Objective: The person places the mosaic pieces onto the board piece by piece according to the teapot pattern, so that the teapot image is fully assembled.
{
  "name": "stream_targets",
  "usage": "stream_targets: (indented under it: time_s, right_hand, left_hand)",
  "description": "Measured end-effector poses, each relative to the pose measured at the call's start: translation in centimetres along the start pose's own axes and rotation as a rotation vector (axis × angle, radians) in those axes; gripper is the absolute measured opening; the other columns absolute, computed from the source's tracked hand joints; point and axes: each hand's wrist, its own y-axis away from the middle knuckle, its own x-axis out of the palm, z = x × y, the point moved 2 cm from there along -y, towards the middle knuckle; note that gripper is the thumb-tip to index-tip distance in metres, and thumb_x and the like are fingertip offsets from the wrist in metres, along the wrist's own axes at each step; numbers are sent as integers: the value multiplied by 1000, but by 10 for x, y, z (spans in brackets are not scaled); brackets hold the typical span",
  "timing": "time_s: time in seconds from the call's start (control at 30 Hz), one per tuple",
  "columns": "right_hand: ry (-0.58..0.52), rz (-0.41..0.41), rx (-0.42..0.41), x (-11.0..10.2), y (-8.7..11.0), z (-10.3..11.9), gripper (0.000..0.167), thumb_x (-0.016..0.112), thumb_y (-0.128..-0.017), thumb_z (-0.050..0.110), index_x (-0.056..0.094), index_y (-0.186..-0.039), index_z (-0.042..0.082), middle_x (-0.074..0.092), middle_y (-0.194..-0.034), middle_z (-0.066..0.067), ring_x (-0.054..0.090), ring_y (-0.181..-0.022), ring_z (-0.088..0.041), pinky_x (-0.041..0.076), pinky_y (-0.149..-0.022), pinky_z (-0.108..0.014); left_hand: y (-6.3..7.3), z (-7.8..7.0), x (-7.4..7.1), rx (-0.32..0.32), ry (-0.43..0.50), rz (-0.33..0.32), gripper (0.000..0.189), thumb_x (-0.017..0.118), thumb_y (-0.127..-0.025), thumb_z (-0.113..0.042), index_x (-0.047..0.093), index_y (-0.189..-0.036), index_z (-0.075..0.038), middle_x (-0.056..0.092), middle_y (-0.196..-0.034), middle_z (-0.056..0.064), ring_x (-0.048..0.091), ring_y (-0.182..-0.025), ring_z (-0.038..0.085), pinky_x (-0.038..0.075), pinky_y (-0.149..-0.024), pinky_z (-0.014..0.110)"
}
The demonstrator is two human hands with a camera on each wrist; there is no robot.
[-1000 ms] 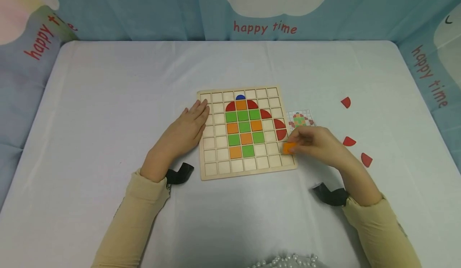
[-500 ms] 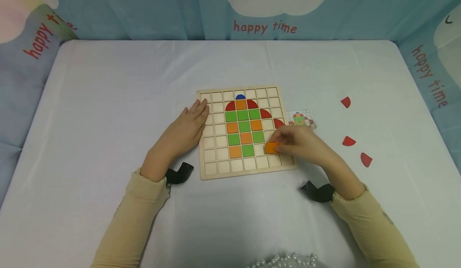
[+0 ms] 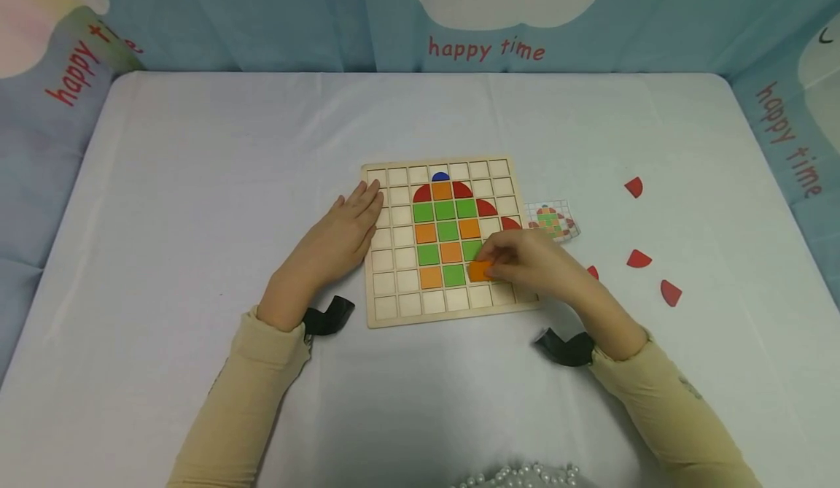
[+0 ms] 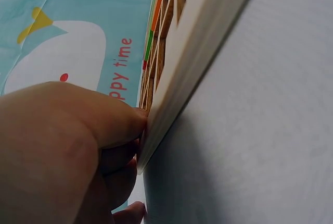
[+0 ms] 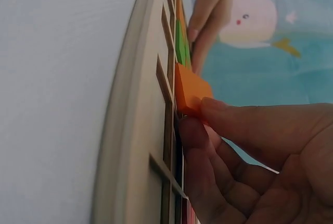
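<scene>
A wooden grid board lies on the table, its cells partly filled with green and orange squares, red quarter-circle pieces and a blue half-round piece. My right hand pinches an orange square tile between thumb and fingers. That tile is just right of a green square in the lower rows. In the right wrist view the orange tile stands tilted at a cell. My left hand rests straight-fingered on the board's left edge. Some right-hand cells are hidden under my right hand.
A small printed pattern card lies against the board's right side. Several red quarter-circle pieces, one among them, are scattered farther right; another is partly covered by my right wrist. Pearl-like beads show at the bottom edge.
My right hand has carried the orange tile leftward over the board, from its right edge to beside the green square. The left hand has stayed in place.
</scene>
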Motion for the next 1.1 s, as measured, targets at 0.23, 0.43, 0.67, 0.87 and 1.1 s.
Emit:
stream_targets:
  time_s: [0.23, 0.43, 0.67, 0.87, 1.1]
  right_hand:
    - [2, -9, 4, 2, -1, 1, 10, 71, -82, 0, 70, -91, 4, 67, -81, -2, 59, -74, -14, 51, -70, -31]
    - [6, -19, 8, 3, -2, 0, 11, 72, -81, 0, 70, -91, 3, 66, -81, 0, 59, -72, -13, 51, -68, -30]
    - [-21, -27, 25, 3, -1, -1, 10, 72, -80, -1, 70, -89, 3, 67, -82, -1, 61, -74, -14, 51, -69, -30]
    - [-28, -33, 25, 3, -1, 0, 10, 71, -80, -2, 70, -89, 2, 68, -83, -2, 61, -75, -14, 51, -70, -30]
    - [-30, -35, 19, 2, -2, -1, 10, 71, -80, -2, 70, -89, 2, 67, -83, -1, 61, -75, -14, 51, -69, -29]
  left_hand:
    - [0, 0, 0, 0, 1, 5, 51, 39, -101, -13, 24, -145, 7, 13, -155, 17, 7, -143, 30, 12, -113, 51]
    - [0, 0, 0, -5, 8, 3, 51, 39, -101, -13, 24, -145, 6, 13, -155, 17, 7, -143, 30, 12, -112, 51]
    - [0, 0, 0, -1, 8, 1, 51, 39, -101, -13, 24, -145, 6, 13, -155, 17, 7, -143, 30, 13, -112, 51]
    - [0, 0, 1, 7, 9, -13, 50, 39, -101, -12, 25, -145, 7, 14, -155, 18, 8, -143, 31, 13, -112, 51]
    - [0, 0, 0, -3, 10, -8, 50, 39, -101, -14, 25, -145, 6, 14, -155, 17, 8, -143, 30, 13, -113, 51]
